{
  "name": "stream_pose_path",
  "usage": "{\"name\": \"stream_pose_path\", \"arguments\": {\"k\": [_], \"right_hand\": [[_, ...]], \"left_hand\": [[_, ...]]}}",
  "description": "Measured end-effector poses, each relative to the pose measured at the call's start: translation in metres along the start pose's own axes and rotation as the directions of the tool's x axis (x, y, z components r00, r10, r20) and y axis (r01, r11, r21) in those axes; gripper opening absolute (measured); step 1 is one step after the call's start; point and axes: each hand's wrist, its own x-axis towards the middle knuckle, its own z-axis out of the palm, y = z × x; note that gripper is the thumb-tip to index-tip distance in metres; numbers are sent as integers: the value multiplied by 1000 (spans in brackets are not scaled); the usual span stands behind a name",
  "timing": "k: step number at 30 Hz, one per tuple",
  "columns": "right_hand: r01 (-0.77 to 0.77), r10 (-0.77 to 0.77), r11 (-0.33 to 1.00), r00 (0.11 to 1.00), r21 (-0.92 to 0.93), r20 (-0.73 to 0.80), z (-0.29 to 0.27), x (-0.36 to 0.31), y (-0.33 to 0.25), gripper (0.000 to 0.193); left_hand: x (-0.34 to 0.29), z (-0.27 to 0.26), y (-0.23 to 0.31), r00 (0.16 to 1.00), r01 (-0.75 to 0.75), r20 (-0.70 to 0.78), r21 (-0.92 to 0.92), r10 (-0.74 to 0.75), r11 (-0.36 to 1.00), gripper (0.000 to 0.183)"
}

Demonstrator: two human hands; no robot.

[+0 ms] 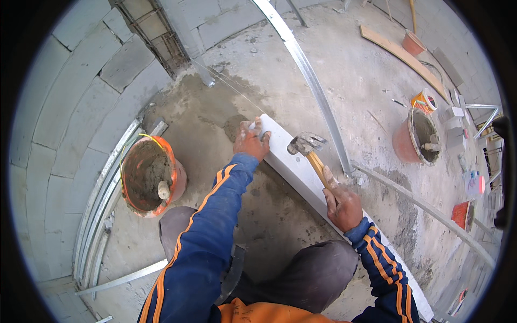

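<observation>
A long line of pale aerated concrete block (293,167) runs along the floor from the middle of the view to the lower right. My left hand (251,141) grips its far end, the fingers over the top edge. In my right hand (343,204) is a claw hammer (306,144), held by its wooden handle. The metal head hangs just above the block's top face; whether it touches I cannot tell. A thin string (231,89) stretches from the metal post to the block's far end. Damp mortar (215,107) is smeared on the floor beyond that end.
To the left stands an orange bucket (176,167) of mortar with a tool handle in it. Metal channels (91,226) lie by the block wall. A metal strip (318,91) rises past the hammer, and a bar (420,204) runs right. Another mortar bucket (404,141) stands right.
</observation>
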Motion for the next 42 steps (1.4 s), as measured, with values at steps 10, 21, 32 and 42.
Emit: {"name": "stream_pose_path", "arguments": {"k": [10, 21, 32, 42], "right_hand": [[-8, 13, 991, 999, -135, 38, 2, -15, 13, 47], [-191, 183, 981, 974, -46, -134, -57, -126, 1, 55], [-546, 508, 836, 809, -57, -296, -62, -257, 18, 72], [-559, 540, 829, 784, 30, -306, -58, -295, 26, 64]], "left_hand": [[3, 1, -3, 999, -39, 2, 9, 39, 999, 61], [-46, 26, 55, 802, -590, 4, 162, 597, 791, 63], [-144, 59, 125, 502, -864, 283, 114, 817, 490, 79], [-147, 58, 128, 496, -868, 291, 119, 818, 483, 82]]}}
